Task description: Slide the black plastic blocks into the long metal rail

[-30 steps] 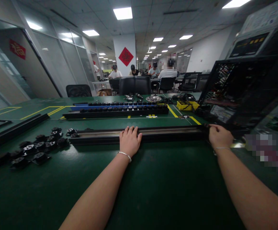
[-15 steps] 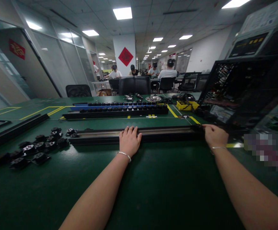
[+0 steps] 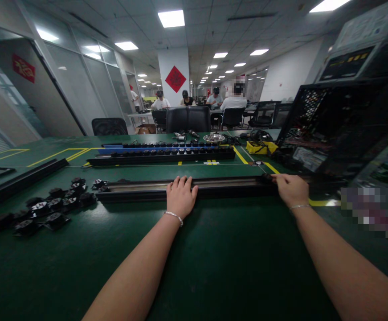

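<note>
On the green table (image 3: pixel 234 258): long black rail (image 3: pixel 234 192), lying left to right.
Left hand (image 3: pixel 182 196) rests palm down on it, fingers slightly spread; right hand (image 3: pixel 293 191), toward its right end, pinches a small dark part (image 3: pixel 266 178). Loose black pieces (image 3: pixel 56 204) lie left; a loaded rail (image 3: pixel 147 161) lies on the far side.

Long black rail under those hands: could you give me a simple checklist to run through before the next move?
1. Long black rail resting on the green tabletop: ok.
2. Left hand laid on top of it: ok.
3. Right hand at the small black part: ok.
4. That part properly seated in the channel: cannot tell, too dark.
5. Knobbed black parts all on a rail: not ok, a cluster lies loose at left.
</note>
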`<state>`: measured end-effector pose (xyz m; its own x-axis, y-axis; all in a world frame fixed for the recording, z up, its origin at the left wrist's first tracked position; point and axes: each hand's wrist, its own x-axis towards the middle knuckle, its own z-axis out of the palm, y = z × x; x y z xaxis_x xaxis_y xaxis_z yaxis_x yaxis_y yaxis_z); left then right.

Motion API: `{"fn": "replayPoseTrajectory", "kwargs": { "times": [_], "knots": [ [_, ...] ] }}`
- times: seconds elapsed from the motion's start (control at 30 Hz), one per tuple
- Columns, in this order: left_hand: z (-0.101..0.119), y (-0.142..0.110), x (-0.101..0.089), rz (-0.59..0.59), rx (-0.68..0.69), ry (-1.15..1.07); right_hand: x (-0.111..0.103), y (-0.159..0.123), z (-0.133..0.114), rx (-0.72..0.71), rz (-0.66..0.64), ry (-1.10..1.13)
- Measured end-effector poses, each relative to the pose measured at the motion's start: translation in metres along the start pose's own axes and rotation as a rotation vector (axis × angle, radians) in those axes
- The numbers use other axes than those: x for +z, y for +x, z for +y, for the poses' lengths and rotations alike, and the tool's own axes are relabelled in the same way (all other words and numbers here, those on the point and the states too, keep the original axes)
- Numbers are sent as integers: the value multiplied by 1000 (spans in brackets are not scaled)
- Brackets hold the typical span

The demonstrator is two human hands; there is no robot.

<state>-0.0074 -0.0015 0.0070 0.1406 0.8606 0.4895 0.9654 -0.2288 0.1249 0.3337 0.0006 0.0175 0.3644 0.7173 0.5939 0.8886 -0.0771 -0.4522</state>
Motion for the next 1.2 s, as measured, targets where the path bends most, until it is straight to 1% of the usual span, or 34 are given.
{"fn": "replayPoseTrajectory", "kwargs": {
  "times": [0.3,0.6,0.97,1.2],
  "knots": [
    [-1,1,0,-6,1,-5,4,-1,-6,-112,-32,42],
    [-1,1,-1,0,6,-6,6,-3,-15,-141,-109,68],
    [0,1,-1,5,8,3,12,-5,-20,-272,-95,47],
    [-2,1,1,20,20,4,12,-8,-30,-347,-95,57]
  ]
}}
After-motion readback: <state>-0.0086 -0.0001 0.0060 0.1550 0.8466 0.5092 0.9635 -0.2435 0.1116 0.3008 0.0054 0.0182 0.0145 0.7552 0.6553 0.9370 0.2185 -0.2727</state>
